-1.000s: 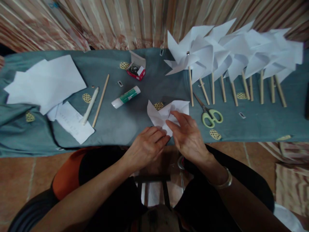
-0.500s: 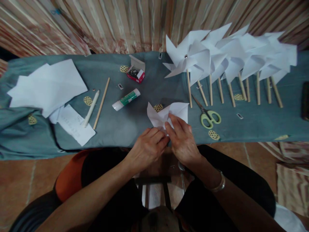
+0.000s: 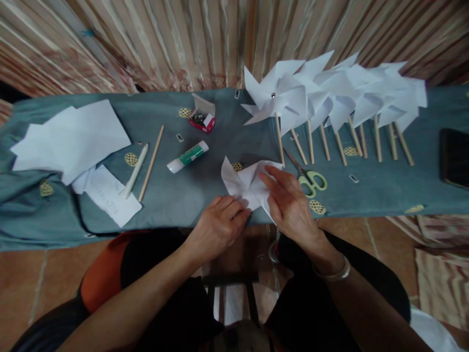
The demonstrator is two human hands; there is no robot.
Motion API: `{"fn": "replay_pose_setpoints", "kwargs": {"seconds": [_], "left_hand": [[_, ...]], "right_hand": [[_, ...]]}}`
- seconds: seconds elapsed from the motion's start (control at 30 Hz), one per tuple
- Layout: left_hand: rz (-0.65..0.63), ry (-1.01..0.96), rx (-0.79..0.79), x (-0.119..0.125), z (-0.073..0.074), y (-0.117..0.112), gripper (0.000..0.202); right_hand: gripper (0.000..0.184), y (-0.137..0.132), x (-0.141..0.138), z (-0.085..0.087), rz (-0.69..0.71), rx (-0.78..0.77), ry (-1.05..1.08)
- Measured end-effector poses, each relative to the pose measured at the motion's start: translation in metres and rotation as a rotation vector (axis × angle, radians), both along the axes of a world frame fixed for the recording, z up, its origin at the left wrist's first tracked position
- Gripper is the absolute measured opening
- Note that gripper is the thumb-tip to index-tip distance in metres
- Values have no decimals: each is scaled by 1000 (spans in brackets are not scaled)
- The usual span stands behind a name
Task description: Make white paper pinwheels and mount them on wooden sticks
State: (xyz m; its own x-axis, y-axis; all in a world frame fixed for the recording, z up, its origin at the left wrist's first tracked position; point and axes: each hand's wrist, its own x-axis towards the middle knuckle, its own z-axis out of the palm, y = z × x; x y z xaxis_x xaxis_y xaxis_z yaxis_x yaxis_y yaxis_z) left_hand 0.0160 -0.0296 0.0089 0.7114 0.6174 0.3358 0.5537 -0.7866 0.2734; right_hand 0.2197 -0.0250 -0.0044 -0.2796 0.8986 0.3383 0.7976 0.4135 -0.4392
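A folded white paper pinwheel [image 3: 249, 185] without a stick lies at the table's near edge, its left blade curling upward. My left hand [image 3: 222, 222] is closed on its lower left part, the fingertips pressed together over the paper. On its right side, my right hand [image 3: 291, 205] grips the paper, with bent fingers over the right blade and the thumb lower down. The palm hides part of that side. Just right of this hand lie green-handled scissors [image 3: 311, 182]. Beyond the pinwheel to the left rests a glue stick [image 3: 188, 156].
Finished pinwheels on wooden sticks [image 3: 273, 95] overlap in a row at the back right. An open red box of metal pins [image 3: 202, 120] stands behind the glue stick. Leftward lie a wooden stick [image 3: 151, 164], a white pencil-like stick [image 3: 137, 170] and paper sheets [image 3: 73, 139]. A dark phone-like object [image 3: 454, 156] sits far right.
My right hand has shifted from the pinwheel's middle to its right blade, uncovering the centre. My left hand stays at the lower left. The whole view has shifted slightly.
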Motion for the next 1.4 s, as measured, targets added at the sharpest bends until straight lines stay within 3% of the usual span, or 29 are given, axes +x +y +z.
{"fn": "replay_pose_setpoints", "kwargs": {"seconds": [0.2, 0.4, 0.67, 0.87, 1.07, 1.23, 1.4], "left_hand": [[51, 13, -7, -16, 1, 14, 17], [130, 13, 30, -28, 0, 28, 18], [-2, -35, -43, -4, 2, 8, 27], [-21, 17, -22, 1, -2, 4, 15], [-20, 24, 24, -5, 1, 6, 15], [37, 29, 21, -16, 3, 11, 14], [60, 50, 7, -24, 2, 13, 15]], "right_hand": [[45, 20, 14, 3, -94, 23, -60], [35, 16, 18, 9, -179, -27, -35], [27, 9, 16, 18, -302, -140, 83], [24, 4, 17, 21, -341, -202, 95], [25, 0, 23, 27, -154, -7, 106], [35, -5, 27, 29, 82, -58, 85], [39, -9, 30, 19, 136, -98, -4]]}}
